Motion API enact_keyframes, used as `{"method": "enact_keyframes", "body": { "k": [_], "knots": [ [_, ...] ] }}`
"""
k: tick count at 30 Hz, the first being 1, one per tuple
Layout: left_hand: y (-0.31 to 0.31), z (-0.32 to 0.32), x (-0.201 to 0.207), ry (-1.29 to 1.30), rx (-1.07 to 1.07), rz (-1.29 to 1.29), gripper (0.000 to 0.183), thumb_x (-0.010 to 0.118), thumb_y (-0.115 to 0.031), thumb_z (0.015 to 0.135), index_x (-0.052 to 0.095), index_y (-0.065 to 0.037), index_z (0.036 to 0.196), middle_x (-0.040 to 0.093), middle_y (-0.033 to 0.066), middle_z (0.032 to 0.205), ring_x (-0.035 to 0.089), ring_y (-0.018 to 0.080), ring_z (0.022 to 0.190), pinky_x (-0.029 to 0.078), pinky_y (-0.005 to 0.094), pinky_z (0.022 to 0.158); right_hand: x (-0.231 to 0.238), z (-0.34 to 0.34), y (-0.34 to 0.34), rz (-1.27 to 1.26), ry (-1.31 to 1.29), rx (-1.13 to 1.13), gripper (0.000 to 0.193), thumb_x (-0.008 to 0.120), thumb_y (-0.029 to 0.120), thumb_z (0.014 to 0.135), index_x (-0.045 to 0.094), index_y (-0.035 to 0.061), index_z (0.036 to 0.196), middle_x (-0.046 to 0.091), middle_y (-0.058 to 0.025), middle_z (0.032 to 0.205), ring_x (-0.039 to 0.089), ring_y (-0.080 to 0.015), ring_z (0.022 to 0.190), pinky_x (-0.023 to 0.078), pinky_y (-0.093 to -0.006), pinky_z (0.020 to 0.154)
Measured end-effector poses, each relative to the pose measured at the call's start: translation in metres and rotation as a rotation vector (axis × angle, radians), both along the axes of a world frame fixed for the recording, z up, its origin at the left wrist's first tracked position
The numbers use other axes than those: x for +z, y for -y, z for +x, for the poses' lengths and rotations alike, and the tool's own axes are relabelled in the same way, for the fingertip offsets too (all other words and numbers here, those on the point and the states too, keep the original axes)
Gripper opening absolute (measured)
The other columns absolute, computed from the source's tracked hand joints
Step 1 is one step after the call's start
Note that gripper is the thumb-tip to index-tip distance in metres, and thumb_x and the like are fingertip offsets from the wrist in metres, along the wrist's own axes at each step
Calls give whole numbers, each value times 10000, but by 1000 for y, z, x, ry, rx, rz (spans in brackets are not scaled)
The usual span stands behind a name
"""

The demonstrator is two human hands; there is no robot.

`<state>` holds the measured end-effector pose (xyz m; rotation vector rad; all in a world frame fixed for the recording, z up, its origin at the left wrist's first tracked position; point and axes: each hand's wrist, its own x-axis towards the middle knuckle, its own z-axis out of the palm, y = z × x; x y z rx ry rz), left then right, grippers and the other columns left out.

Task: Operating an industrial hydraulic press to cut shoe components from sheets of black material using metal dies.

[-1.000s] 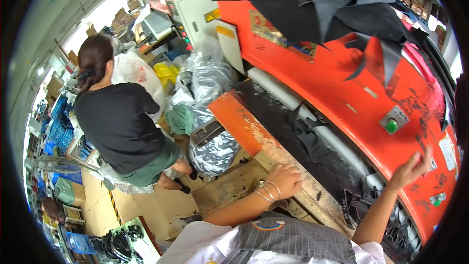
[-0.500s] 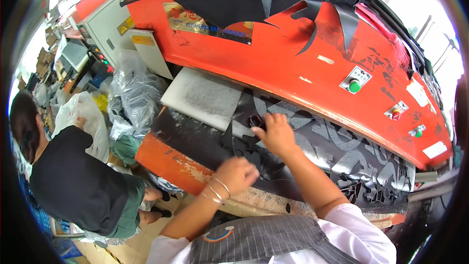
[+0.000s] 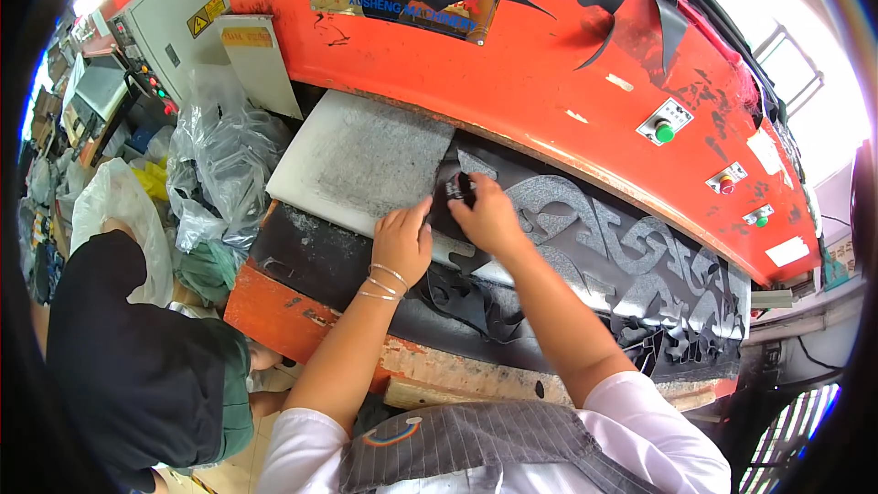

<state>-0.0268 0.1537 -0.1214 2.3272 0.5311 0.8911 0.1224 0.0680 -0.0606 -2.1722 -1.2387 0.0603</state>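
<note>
While the right hand (image 3: 487,220) curls its thumb and fingers round one small black piece (image 3: 457,188), the left hand (image 3: 402,240) lies just beside it, its fingers held near one another and pointing away from the body; whether they pinch anything, I cannot tell. Two pale bangles (image 3: 390,272) circle the left wrist.

Held above the seam between one pale slab (image 3: 357,151) and one black sheet (image 3: 594,192), the piece is dark, with whitish marks on the side facing the left fingertips; the right fingers hide part of its outline.

To the right of the right fingers, the sheet spreads across a pale, speckled surface, pierced by many curved cut-outs, too many overlapping to count. Loose black scraps (image 3: 466,302) hang in a tangle just nearer the body than the fingers.

Left of the left fingers, the slab's grey-speckled top is exposed out to its white border, giving room sideways. Nearer than those fingers come the black bed (image 3: 306,247), then an orange edge board (image 3: 279,306) and one wooden strip (image 3: 476,382).

Beyond both hands, the lower edge of one red machine beam (image 3: 549,82) bounds the reach away from the body. Farther right on it are three round buttons: two green, one red (image 3: 726,185). Well left of the left fingers stand clear plastic bags (image 3: 219,146) and one co-worker (image 3: 137,357) in a black top.
</note>
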Motion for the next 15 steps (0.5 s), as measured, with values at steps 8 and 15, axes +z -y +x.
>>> {"method": "enact_keyframes", "body": {
  "k": [8, 15],
  "knots": [
    [-23, 23, -4, -120, -22, 129, 654, 512, -5, 811, 331, -62, 1436, 608, 78, 1254, 503, 271, 1207, 351, 429, 974, -40, -28, 20, 74, 290, 39, 662, 746, 191, 738, 479, -56, 1291, 631, -188, 1033, 568, -311, 993, 445, -404, 835],
    [-27, 28, 4, -71, -54, 113, 614, 495, -11, 798, 394, -61, 1402, 624, 84, 1236, 522, 253, 1192, 360, 414, 973, -26, -15, 34, 127, 238, 84, 683, 769, 250, 736, 494, 5, 1311, 617, -187, 1121, 562, -322, 1040, 427, -408, 874]
  ]
}}
